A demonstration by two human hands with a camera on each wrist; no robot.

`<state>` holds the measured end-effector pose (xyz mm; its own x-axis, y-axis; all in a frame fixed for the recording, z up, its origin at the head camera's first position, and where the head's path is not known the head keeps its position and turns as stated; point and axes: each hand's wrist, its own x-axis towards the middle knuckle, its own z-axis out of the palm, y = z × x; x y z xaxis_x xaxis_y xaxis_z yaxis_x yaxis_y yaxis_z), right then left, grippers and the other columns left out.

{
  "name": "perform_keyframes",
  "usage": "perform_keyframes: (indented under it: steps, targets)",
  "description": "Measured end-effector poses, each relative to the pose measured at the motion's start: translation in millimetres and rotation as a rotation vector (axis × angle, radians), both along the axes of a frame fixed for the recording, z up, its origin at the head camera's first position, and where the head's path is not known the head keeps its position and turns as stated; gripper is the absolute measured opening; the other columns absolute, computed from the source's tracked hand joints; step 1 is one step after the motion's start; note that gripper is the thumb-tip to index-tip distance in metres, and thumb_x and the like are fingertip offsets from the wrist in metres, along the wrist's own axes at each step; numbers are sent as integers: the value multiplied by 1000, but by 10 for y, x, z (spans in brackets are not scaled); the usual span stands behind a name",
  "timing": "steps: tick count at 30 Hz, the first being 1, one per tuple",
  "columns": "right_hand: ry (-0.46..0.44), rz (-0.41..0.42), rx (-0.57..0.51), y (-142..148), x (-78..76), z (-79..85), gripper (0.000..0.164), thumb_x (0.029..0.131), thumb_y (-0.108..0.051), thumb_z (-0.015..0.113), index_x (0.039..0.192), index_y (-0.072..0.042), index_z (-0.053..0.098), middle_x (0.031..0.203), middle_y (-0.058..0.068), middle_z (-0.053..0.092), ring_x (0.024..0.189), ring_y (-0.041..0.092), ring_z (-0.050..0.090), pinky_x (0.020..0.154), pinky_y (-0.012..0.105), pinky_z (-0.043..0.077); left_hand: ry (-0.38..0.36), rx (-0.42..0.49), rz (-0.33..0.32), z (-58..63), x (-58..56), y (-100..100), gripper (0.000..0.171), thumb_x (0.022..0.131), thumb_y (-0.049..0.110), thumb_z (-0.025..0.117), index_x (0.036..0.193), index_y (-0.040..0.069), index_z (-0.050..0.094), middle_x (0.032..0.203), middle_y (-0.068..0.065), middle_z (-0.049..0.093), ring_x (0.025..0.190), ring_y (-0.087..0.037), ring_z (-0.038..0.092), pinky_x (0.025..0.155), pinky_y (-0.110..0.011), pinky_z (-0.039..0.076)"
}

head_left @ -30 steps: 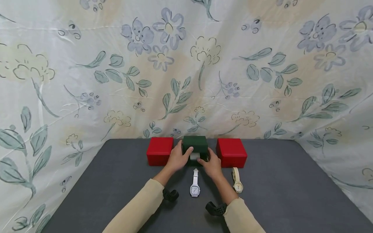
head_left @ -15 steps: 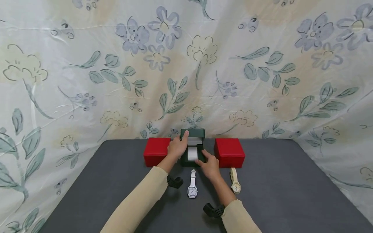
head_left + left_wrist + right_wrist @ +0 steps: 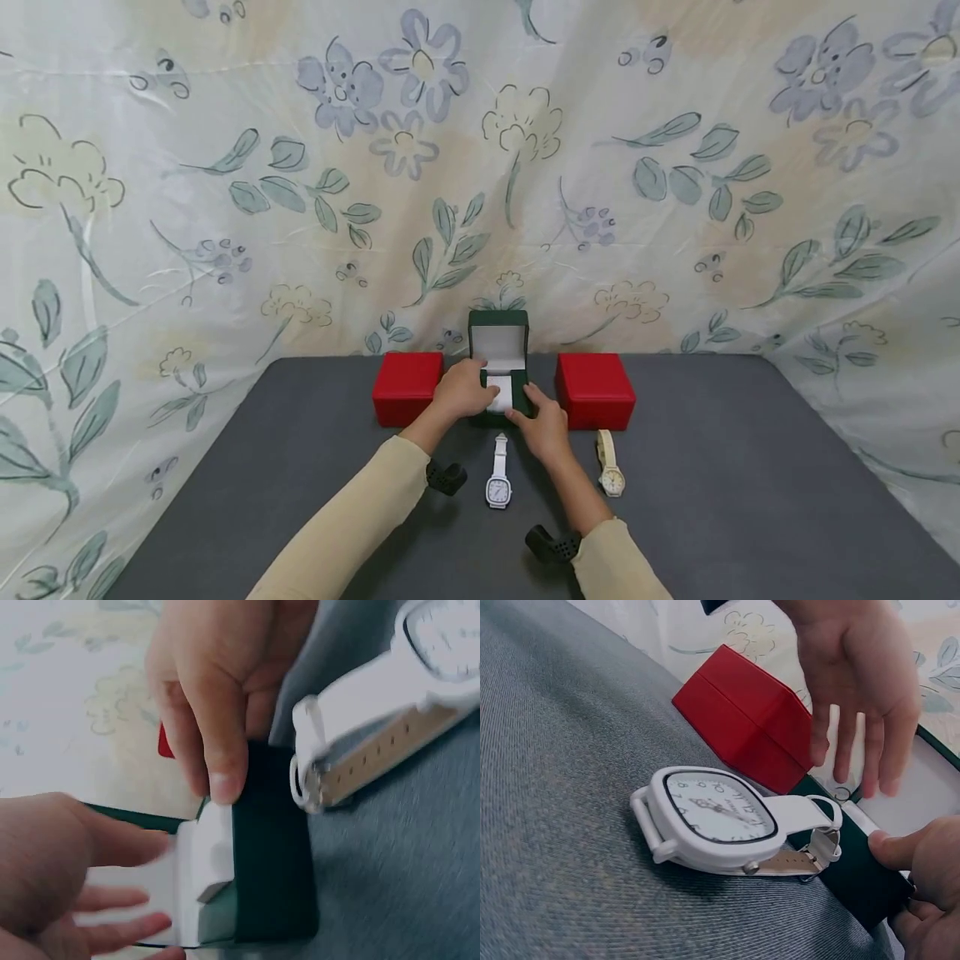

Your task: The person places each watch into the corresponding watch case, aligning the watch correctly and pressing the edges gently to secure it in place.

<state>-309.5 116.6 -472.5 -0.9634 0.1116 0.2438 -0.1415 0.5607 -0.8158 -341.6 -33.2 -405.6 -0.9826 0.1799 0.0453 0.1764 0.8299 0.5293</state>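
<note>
A dark green watch box point(image 3: 498, 317) stands with its lid raised, showing a pale lining and a white cushion point(image 3: 217, 851). My right hand point(image 3: 546, 425) grips its right side, thumb on the front edge, fingers beside it. My left hand point(image 3: 460, 389) hovers at the box's left, its fingers extended over the opening by the cushion; the right wrist view shows this left hand point(image 3: 862, 682) with fingers straight and nothing between them. A white wristwatch point(image 3: 720, 814) with a square face lies between my forearms, strap toward the box.
One red box point(image 3: 407, 389) stands left of the green one, another red box point(image 3: 596, 392) right of it. A cream-strapped wristwatch point(image 3: 611, 480) lies in front of the right red box. A floral curtain point(image 3: 225, 167) hangs behind the dark grey table point(image 3: 720, 467).
The green box's lid has swung up and back from closed to fully raised. My left hand has come off the lid and down toward the cushion. My right hand stays on the box.
</note>
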Motion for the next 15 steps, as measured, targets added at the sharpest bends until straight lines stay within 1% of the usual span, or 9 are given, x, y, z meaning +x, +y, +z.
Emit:
perform_keyframes:
  steps: [1,3,5,7,10,15]
  targets:
    - [-5,-1,3,7,-3,1,58,84,-16,74,135,0,53,144,18,50,134,40,44,110,53,36,19,-51,-28,10,-7,13,55,88,25,68,137,7,53,139,-14,55,122,-33,55,96,-52,50]
    - [-10,-1,4,18,-6,0,58,84,-16,74,136,0,53,144,18,49,135,39,44,110,52,37,31,-123,-80,18,-33,29,56,83,21,73,135,10,56,137,-12,57,118,-30,56,93,-50,52]
    - [-14,1,-3,25,3,5,59,84,-16,74,136,0,53,144,18,49,135,38,44,110,52,37,19,-168,-118,6,-70,44,58,80,19,76,134,14,57,136,-10,58,115,-28,56,90,-47,53]
    - [-12,2,-7,31,6,4,58,84,-16,74,135,1,53,144,18,49,135,39,44,109,52,37,4,-192,-148,-8,-114,54,60,77,19,78,134,16,58,134,-9,59,112,-27,56,87,-46,54]
    - [-11,9,-17,30,8,10,57,84,-15,74,135,1,54,143,18,50,134,40,44,109,52,38,-27,-233,-156,-9,-165,75,61,76,19,80,133,21,59,131,-9,61,112,-28,53,85,-46,53]
    - [-1,14,-27,15,-11,2,57,83,-14,74,134,0,55,142,18,51,134,39,45,109,52,38,-70,-310,-157,45,-233,97,61,74,21,81,132,24,60,128,-9,62,114,-29,48,92,-47,48]
